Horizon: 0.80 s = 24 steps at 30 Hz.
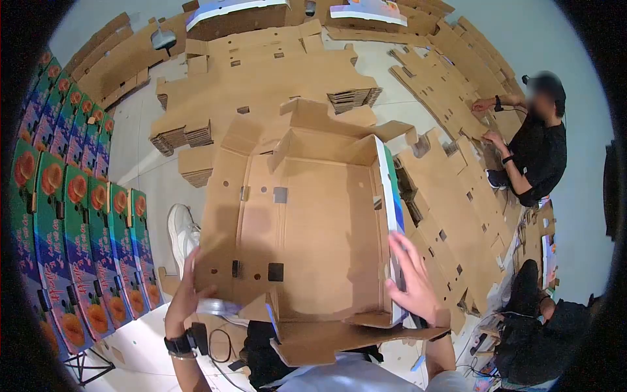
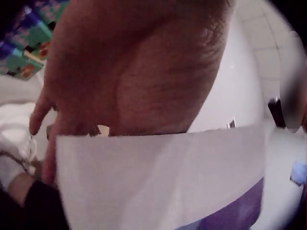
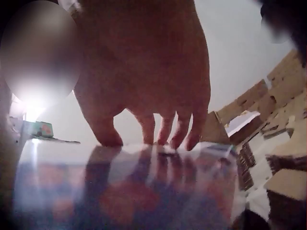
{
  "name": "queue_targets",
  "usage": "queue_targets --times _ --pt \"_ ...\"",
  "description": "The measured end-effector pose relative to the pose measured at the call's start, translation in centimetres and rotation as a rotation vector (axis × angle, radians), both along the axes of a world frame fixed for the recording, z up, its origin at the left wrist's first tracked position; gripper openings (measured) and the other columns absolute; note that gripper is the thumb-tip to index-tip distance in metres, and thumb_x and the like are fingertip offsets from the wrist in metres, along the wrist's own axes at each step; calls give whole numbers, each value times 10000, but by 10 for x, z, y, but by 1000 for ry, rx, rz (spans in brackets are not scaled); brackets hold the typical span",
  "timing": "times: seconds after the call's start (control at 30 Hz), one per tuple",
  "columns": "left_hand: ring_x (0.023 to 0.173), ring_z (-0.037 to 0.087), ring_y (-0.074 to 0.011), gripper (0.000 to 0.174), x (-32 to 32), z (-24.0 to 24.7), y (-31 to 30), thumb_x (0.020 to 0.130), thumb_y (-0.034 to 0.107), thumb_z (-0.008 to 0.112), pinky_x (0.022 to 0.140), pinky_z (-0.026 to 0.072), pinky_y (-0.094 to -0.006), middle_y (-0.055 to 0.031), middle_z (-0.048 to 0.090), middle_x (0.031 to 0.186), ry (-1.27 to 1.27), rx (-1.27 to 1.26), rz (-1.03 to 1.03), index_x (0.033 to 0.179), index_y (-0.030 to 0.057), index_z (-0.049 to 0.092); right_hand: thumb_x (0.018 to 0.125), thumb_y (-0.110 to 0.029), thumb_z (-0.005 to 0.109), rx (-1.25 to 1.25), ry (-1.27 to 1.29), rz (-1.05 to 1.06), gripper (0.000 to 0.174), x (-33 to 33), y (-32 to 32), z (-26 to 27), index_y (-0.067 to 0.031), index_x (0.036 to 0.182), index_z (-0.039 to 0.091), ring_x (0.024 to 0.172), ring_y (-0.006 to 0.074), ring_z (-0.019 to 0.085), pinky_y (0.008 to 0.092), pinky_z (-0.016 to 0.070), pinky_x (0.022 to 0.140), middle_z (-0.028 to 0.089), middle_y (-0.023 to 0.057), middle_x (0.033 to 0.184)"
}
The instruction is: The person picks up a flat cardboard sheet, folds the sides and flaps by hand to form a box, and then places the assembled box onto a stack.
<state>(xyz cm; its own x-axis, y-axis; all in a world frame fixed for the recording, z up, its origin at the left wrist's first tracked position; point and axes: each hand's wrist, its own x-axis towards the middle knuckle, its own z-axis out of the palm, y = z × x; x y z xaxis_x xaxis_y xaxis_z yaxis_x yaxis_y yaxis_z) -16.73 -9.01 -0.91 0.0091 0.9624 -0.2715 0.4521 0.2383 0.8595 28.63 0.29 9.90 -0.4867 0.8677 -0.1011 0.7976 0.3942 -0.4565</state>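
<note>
A partly folded cardboard box (image 1: 320,222) lies in front of me in the head view, its plain brown inside facing up. Its right wall stands upright with a glossy printed outer face (image 3: 124,191), and the left panel slants outward. At the left panel's near outer edge is my left hand (image 1: 185,297), fingers extended along the edge and thumb toward the inside. A white flap (image 2: 158,167) hides some of those fingers in the left wrist view. My right hand (image 1: 415,281) rests on the upright right wall, its fingers nearly straight with tips at the top edge.
Printed boxes (image 1: 78,248) stand in rows at the left. Stacks of flat cardboard (image 1: 261,85) lie ahead, with more cardboard sheets (image 1: 457,209) to the right. A person in black (image 1: 539,144) works at the right, near another dark-clothed person (image 1: 542,340). A white shoe (image 1: 183,228) is beside the box.
</note>
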Motion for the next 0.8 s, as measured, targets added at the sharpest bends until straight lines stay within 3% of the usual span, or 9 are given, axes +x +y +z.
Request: queue_targets --times 0.07,0.2,0.23,0.37,0.43,0.47,0.53,0.67,0.8 --pt "1314 443 -209 876 14 16 19 803 -26 728 1107 340 -342 -125 436 1449 -528 -306 387 1519 75 234 786 -72 608 -65 164 -193 876 -3 2 1 -121 1557 196 1169 396 553 441 437 1012 390 213 1488" --pt "1150 566 -179 637 18 -17 19 846 84 714 992 451 -307 -92 576 1307 -489 -278 355 1415 26 435 755 -5 553 -60 278 -445 958 37 -11 -10 -138 1576 77 980 383 648 381 520 842 474 235 1440" --pt "1116 586 -180 549 27 -9 18 848 79 706 969 468 -315 -88 615 1242 -503 -259 415 1350 1 497 772 -19 572 -265 414 -559 901 45 -18 -4 -102 1563 150 941 295 657 358 523 801 525 224 1390" --pt "1089 600 -181 536 45 11 19 847 102 717 930 489 -321 -95 624 1218 -718 -156 560 1331 1 508 836 -54 603 -503 236 -521 717 118 -48 -53 -48 1496 324 903 218 645 358 520 784 598 151 1313" --pt "1058 615 -179 563 43 17 20 824 109 736 881 513 -315 -92 633 1198 -639 -111 515 1330 7 510 934 -104 584 -752 -233 -576 461 109 -42 -45 7 1370 484 826 89 524 270 470 778 646 74 1096" --pt "1058 615 -179 563 42 25 21 824 109 736 881 513 -315 -92 633 1198 -639 -112 513 1330 7 510 934 -104 584 -752 -232 -578 461 113 -41 -54 7 1370 484 826 89 524 270 470 778 646 74 1096" --pt "1038 621 -168 597 39 43 25 811 113 737 847 523 -297 -87 638 1182 -317 -77 470 1351 12 501 928 -158 634 -670 567 -702 386 126 -40 -75 25 1258 554 856 116 601 276 479 864 665 51 967" --pt "944 620 -147 639 -22 69 63 833 130 698 772 510 -268 -75 627 1179 -222 303 369 1415 13 460 927 -238 657 -650 600 -760 361 134 -15 -59 15 1179 602 938 136 621 300 496 870 654 19 1041" --pt "1081 599 -146 678 -128 91 94 902 254 665 946 461 -298 -83 593 1265 -279 517 469 1472 20 383 913 -200 668 -492 1024 -964 373 118 -15 -55 -7 1217 575 1071 165 605 323 487 936 630 69 1158"
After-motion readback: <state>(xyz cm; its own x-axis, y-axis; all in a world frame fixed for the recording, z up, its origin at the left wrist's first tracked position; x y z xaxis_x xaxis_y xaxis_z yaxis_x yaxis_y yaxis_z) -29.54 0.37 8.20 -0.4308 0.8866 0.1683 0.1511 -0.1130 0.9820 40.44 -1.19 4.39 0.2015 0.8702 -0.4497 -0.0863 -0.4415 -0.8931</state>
